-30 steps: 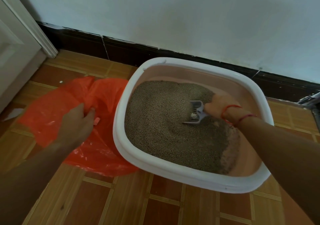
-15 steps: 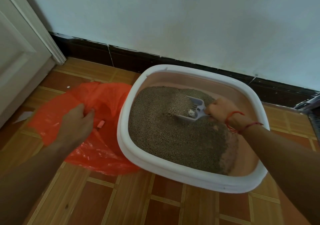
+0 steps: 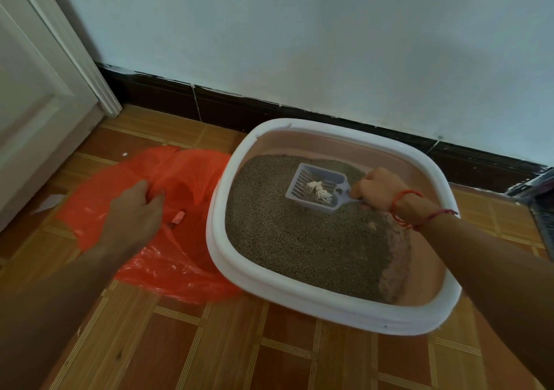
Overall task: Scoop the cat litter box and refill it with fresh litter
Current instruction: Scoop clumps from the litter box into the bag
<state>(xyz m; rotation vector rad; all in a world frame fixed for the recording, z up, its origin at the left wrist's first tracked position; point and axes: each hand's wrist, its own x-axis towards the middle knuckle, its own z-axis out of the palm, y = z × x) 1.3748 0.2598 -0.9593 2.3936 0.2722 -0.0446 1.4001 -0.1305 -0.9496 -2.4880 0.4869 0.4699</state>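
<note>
One slotted grey scoop (image 3: pixel 301 181), whitish clumps (image 3: pixel 320 189)

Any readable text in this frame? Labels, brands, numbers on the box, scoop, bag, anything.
None can be read.
Litter box: plain white rim, no label or brand visible.
Scoop: plain plastic, no marking visible.
Orange bag: no print visible.
Dark object at the right edge: mostly cut off by the frame; cannot tell whether it carries text.

scoop (image 3: pixel 317 187) in right hand (image 3: pixel 379 187) over litter (image 3: pixel 299 239)
</note>
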